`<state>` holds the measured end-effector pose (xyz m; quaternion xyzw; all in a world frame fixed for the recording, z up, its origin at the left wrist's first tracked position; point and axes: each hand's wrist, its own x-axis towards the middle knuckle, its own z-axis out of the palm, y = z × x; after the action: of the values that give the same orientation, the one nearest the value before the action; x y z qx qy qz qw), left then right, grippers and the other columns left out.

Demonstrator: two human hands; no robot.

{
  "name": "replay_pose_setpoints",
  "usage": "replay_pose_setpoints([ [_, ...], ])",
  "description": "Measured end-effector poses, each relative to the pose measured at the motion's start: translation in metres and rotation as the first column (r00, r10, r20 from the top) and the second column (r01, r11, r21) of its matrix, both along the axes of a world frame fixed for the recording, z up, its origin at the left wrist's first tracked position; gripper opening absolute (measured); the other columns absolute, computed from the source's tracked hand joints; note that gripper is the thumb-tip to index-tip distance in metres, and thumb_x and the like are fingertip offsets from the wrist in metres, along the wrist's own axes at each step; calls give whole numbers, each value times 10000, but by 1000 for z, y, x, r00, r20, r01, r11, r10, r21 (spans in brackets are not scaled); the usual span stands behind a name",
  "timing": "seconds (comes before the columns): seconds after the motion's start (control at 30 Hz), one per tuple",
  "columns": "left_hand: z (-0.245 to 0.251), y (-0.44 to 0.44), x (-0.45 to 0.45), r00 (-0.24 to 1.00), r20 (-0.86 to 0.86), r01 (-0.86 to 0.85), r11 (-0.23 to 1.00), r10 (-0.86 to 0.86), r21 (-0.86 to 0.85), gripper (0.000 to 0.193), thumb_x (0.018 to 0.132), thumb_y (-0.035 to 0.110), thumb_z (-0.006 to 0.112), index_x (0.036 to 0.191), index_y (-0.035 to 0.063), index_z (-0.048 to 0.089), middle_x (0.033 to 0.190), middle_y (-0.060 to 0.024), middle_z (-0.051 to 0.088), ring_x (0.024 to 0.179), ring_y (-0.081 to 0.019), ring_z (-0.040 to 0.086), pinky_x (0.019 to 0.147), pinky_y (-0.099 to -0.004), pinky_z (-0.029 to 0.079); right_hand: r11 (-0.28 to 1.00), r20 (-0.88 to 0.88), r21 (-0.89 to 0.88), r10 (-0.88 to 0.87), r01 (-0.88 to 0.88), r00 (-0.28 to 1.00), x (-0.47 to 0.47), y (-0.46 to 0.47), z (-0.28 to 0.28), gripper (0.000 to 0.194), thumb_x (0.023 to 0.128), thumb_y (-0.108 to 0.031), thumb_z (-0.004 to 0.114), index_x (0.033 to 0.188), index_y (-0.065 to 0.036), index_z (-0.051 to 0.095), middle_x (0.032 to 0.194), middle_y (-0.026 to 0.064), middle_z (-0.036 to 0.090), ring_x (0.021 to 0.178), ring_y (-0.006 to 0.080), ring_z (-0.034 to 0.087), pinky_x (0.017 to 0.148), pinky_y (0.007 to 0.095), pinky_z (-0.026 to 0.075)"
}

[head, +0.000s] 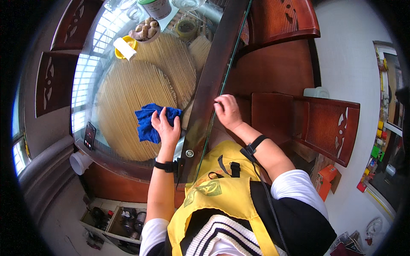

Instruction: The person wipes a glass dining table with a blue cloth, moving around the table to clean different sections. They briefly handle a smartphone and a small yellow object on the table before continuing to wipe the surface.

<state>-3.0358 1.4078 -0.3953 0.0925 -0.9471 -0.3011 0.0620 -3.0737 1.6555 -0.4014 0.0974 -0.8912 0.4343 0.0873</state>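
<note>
A crumpled blue cloth (148, 123) lies on the glass tabletop (105, 80), over a round ribbed mat (137, 96). My left hand (166, 126) rests against this cloth with thumb and two fingers apart; the other fingers are out of sight, so a grip on it cannot be made out. At the right-hand glass edge (209, 128), my right hand (229, 110) is raised with curled fingers. Something small and dark shows near its thumb, too small to name. Each forearm wears a black strap with a small device.
At the table's far end are a bowl of ginger roots (145, 30), a yellow bowl (130, 41) with a white object (124, 48) across it, and a green-lidded tub (157, 9). A phone (90, 136) stands at the left edge. Wooden chairs (330, 124) flank the table.
</note>
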Motion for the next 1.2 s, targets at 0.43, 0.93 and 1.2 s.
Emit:
replay_pose_setpoints([
  [0.43, 13, 6, 2, 998, 30, -48, 999, 48, -24, 573, 717, 129, 725, 1247, 50, 524, 1299, -248, 377, 1185, -401, 392, 1003, -453, 327, 62, 960, 246, -150, -967, 235, 93, 115, -240, 390, 897, -248, 511, 1254, -126, 608, 1352, 63, 521, 1259, 250, 440, 1010, 430, 329],
  [0.93, 19, -6, 2, 981, 194, -4, 997, -10, 72, 606, 632, 140, 763, 1201, 52, 572, 1325, -194, 331, 944, -255, 424, 834, -358, 383, 671, 936, 330, -142, -664, 321, 211, 241, -395, 413, 884, -267, 547, 1272, -126, 557, 1240, 149, 579, 1142, 312, 540, 968, 388, 440],
  [1.2, 18, -10, 4, 982, 186, 3, 992, -27, 128, 602, 618, 128, 774, 1188, 62, 592, 1308, -191, 358, 876, -229, 442, 783, -319, 406, 420, 963, 266, -81, -867, 256, 129, 182, -341, 386, 874, -270, 554, 1225, -112, 581, 1198, 165, 593, 1100, 325, 559, 945, 403, 450],
])
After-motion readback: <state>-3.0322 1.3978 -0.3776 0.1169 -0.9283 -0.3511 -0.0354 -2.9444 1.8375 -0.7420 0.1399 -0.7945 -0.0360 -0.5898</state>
